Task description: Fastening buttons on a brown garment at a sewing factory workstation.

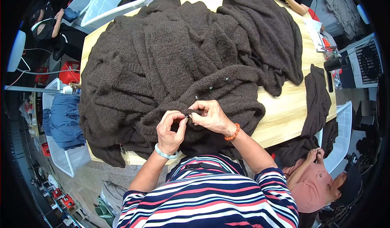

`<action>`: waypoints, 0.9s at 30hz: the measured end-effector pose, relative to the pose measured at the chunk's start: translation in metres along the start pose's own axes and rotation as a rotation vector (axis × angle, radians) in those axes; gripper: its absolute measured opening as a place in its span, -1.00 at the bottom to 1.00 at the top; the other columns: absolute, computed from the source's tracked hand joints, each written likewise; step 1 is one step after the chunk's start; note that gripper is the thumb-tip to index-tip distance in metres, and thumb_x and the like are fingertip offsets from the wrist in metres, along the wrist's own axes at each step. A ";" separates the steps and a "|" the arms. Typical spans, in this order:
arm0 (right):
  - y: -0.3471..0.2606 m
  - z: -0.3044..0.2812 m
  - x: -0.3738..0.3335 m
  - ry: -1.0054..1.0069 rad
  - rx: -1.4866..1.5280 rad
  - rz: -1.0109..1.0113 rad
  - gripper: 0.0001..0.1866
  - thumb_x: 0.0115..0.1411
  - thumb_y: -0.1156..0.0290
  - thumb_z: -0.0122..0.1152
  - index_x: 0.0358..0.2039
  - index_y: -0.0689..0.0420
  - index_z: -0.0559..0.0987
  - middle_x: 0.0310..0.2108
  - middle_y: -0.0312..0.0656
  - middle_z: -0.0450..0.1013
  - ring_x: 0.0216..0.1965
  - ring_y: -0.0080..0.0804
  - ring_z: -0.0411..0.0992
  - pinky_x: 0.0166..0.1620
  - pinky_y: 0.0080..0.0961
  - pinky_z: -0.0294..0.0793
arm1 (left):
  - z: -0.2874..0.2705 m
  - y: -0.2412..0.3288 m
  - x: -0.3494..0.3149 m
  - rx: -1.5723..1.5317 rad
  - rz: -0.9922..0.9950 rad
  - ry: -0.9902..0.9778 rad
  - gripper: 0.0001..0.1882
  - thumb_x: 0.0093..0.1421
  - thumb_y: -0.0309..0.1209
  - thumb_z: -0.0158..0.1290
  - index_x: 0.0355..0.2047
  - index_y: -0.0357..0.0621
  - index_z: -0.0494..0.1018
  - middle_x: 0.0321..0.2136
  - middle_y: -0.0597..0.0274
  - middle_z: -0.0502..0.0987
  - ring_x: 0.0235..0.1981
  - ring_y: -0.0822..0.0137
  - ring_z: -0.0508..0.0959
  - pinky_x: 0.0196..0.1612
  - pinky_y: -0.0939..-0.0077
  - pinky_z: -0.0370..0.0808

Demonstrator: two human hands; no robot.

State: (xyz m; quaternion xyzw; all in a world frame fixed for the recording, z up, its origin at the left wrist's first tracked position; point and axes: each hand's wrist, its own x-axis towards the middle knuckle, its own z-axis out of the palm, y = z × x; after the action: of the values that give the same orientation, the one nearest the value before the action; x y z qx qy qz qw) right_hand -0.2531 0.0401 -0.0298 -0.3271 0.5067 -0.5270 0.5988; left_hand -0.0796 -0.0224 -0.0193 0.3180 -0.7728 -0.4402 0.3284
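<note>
A dark brown knitted garment [227, 96] lies over a large heap of the same brown knitwear [162, 45]. Thumb and forefinger of my left hand [170, 131] pinch its edge near the front of the table. Close beside it, my right hand [212, 117] is closed on the same edge, its fingertips almost meeting the left ones. Something small and dark shows between the fingertips, too small to name. Along the band beyond my hands sit several small shiny bits, one of them a pale speck [227, 79].
The heap covers most of the light wooden table [280, 118]. A brown knit piece [317, 102] and a black cylinder [334, 64] lie at its right. White bins stand around, one with blue cloth [65, 118]. A co-worker in pink [310, 187] sits at the lower right.
</note>
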 end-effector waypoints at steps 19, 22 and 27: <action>-0.010 0.007 0.002 0.024 -0.199 -0.063 -0.80 0.11 0.45 0.18 -0.30 0.30 0.61 -0.45 -0.19 0.55 -0.43 -0.56 0.47 -0.33 -0.56 0.46 | -0.022 -0.026 0.003 -0.980 -0.691 -0.223 -0.85 0.19 -0.53 0.18 -0.25 -0.22 0.46 -0.38 0.32 0.54 -0.36 0.52 0.51 -0.23 0.66 0.45; -0.013 0.009 0.000 0.080 -0.361 -0.159 -0.79 0.11 0.39 0.24 -0.31 0.29 0.60 -0.44 -0.11 0.57 -0.43 -0.42 0.53 -0.32 -0.49 0.49 | -0.023 -0.029 0.004 -1.086 -0.768 -0.257 -0.83 0.19 -0.50 0.18 -0.24 -0.22 0.45 -0.37 0.30 0.55 -0.36 0.51 0.51 -0.20 0.67 0.43; -0.009 0.000 0.002 0.114 -0.563 -0.162 -0.74 0.11 0.27 0.34 -0.33 0.23 0.61 -0.50 -0.14 0.53 -0.51 -0.41 0.45 -0.40 -0.49 0.42 | -0.036 -0.032 0.003 -1.160 -0.761 -0.243 -0.80 0.18 -0.51 0.17 -0.18 -0.20 0.45 -0.39 0.38 0.53 -0.38 0.55 0.48 -0.20 0.63 0.42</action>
State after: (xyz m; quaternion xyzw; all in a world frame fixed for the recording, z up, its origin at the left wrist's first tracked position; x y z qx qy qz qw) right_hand -0.2558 0.0363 -0.0224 -0.4895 0.6383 -0.4291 0.4109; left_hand -0.0462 -0.0552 -0.0330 0.2885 -0.2796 -0.8979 0.1796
